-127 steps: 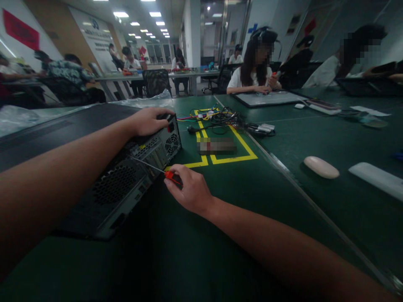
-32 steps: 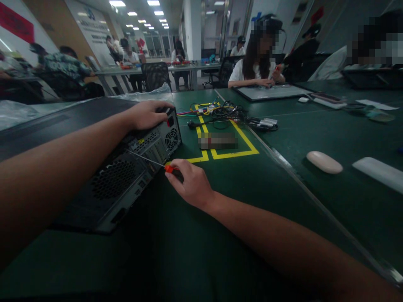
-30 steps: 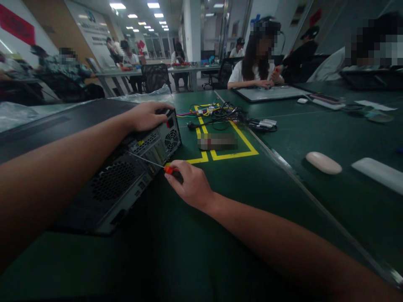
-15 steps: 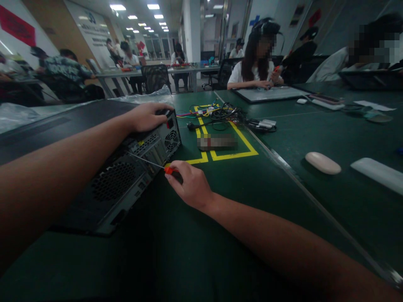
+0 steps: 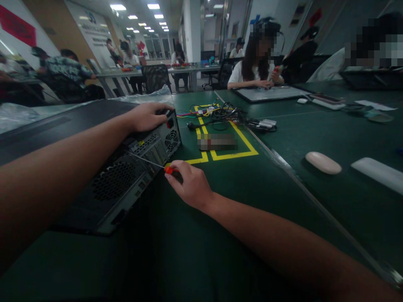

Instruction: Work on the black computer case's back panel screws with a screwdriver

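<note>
A black desktop computer case (image 5: 126, 176) lies on its side on the green table (image 5: 239, 197), its rear panel with fan grilles facing me. My left hand (image 5: 147, 117) rests over the case's upper rear corner, fingers curled down on it. My right hand (image 5: 189, 184) is closed round the red handle of a screwdriver (image 5: 157, 164). Its thin metal shaft slants up and left, and the tip touches the rear panel.
A yellow taped rectangle (image 5: 233, 142) marks the table beyond the case, with a tangle of cables (image 5: 226, 114) at its far end. A white mouse (image 5: 323, 162) and a white keyboard (image 5: 378, 174) lie to the right. Other people sit at tables behind.
Both hands hold the same places on the case and the screwdriver. The view has shifted slightly; nothing else has visibly moved.
</note>
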Available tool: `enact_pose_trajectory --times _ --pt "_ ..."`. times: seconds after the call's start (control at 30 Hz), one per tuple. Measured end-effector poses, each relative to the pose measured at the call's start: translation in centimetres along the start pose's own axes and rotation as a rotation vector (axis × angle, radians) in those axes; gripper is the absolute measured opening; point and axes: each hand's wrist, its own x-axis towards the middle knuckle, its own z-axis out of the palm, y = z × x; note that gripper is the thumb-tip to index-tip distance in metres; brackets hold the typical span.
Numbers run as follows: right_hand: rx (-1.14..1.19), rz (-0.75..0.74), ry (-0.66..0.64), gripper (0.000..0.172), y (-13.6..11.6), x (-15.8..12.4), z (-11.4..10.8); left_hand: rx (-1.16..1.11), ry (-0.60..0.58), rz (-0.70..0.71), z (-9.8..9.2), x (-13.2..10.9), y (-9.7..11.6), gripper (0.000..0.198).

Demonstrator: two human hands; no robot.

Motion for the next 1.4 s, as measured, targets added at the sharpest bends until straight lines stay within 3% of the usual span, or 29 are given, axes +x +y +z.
enact_pose_trajectory --times 0.13,0.77,1.4 --pt "0.009 -0.009 0.002 0.022 0.1 -0.1 0.1 0.032 -0.054 0.035 -0.3 -0.4 0.3 0.073" --pt "-0.017 -0.002 -0.011 0.023 -0.1 -0.1 -0.1 0.006 0.034 0.022 0.4 0.3 -0.4 0.073" --pt "-0.036 0.0 0.038 0.03 -0.5 0.0 -0.4 -0.015 0.008 0.021 0.0 0.0 0.0 0.073"
